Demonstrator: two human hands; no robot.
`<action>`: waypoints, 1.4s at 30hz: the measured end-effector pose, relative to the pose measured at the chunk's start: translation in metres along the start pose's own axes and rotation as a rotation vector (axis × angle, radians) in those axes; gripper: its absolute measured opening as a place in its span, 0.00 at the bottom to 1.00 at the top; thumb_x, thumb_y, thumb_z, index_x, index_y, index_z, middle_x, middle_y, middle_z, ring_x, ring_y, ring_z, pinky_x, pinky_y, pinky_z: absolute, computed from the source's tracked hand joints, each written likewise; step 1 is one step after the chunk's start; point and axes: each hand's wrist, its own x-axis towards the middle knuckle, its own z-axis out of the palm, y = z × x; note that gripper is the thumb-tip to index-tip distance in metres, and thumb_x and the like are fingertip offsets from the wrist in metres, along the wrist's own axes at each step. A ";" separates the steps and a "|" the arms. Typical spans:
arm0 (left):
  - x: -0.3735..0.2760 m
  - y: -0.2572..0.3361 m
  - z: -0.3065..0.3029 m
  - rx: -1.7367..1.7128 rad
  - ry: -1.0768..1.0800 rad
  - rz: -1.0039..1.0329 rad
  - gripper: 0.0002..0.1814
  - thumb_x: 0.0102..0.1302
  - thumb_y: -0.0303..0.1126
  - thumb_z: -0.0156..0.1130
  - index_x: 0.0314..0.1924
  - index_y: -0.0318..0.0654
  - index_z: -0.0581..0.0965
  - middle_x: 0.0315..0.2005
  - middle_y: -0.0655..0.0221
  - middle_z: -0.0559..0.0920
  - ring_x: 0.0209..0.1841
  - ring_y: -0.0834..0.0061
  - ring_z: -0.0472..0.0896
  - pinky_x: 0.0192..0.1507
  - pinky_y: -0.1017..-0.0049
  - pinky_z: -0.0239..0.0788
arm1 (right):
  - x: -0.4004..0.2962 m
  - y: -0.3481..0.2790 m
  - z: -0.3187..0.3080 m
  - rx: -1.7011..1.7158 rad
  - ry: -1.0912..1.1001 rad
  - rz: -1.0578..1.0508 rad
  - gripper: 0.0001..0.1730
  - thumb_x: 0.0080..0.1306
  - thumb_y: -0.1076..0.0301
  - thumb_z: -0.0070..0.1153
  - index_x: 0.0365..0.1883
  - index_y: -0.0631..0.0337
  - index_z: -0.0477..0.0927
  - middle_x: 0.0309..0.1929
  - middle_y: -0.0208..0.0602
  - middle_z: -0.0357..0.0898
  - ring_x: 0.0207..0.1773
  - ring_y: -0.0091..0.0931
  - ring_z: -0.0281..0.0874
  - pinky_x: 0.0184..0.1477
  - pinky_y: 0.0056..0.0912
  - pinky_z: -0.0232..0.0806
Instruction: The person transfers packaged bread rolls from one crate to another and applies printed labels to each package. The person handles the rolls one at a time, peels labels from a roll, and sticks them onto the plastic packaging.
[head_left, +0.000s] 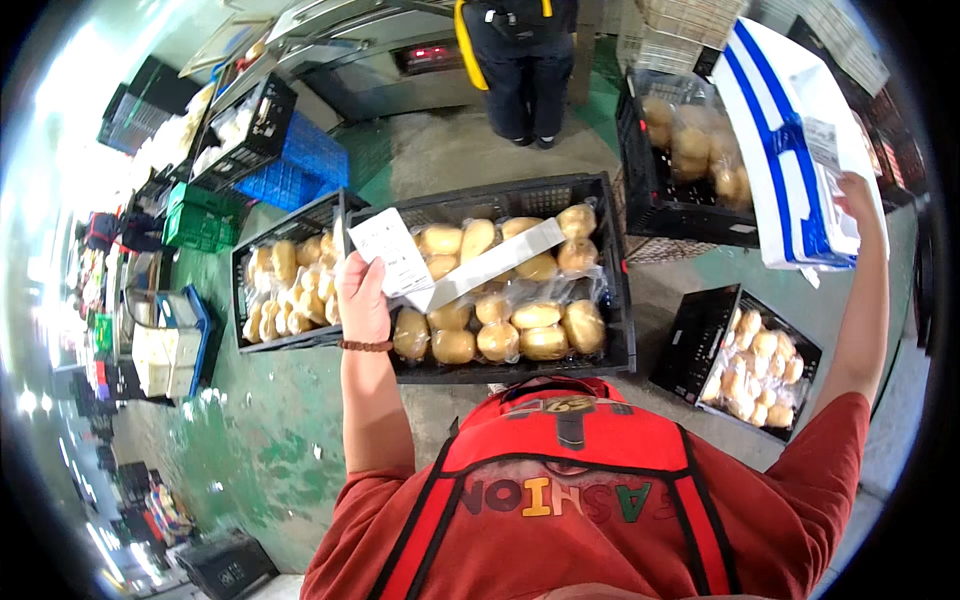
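Note:
My left hand (364, 298) pinches a white printed label sheet (391, 251). A long white paper strip (491, 264) trails from it across the black plastic crate (510, 375) in front of me. In that crate lie potatoes (544, 341) packed in clear plastic bags. Off to the right, my right hand (857, 199) is at a white foam box (757, 120) bound with blue tape. A printed label (823, 142) is on the box near that hand. How its fingers meet the box is too small to tell.
Bagged potatoes also fill a black crate (291, 281) at left, another (686, 202) beside the foam box, and a tilted one (754, 360) on the floor. A person (525, 67) in dark trousers stands ahead. Blue (300, 161) and green crates (201, 217) stand at left.

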 end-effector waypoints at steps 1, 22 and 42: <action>-0.002 0.007 0.002 -0.089 -0.002 -0.016 0.14 0.65 0.20 0.51 0.50 0.33 0.73 0.46 0.66 0.79 0.48 0.74 0.77 0.53 0.73 0.67 | 0.000 -0.011 0.001 -0.108 -0.064 -0.008 0.24 0.61 0.68 0.48 0.56 0.64 0.70 0.32 0.35 0.76 0.16 0.23 0.73 0.14 0.23 0.60; -0.424 0.296 -0.434 2.495 0.724 -0.373 0.16 0.62 0.39 0.57 0.41 0.33 0.77 0.38 0.52 0.80 0.42 0.51 0.77 0.45 0.62 0.68 | -0.293 -0.293 0.337 0.476 -0.287 -0.694 0.14 0.64 0.76 0.51 0.48 0.58 0.78 0.41 0.24 0.80 0.37 0.14 0.73 0.41 0.17 0.67; -0.069 -0.051 -0.208 -0.067 -0.249 -0.621 0.13 0.63 0.19 0.54 0.48 0.34 0.72 0.40 0.73 0.79 0.40 0.86 0.76 0.42 0.82 0.70 | -0.567 -0.341 0.594 0.442 -0.784 -0.904 0.16 0.52 0.67 0.64 0.39 0.61 0.79 0.38 0.39 0.78 0.42 0.38 0.74 0.45 0.36 0.67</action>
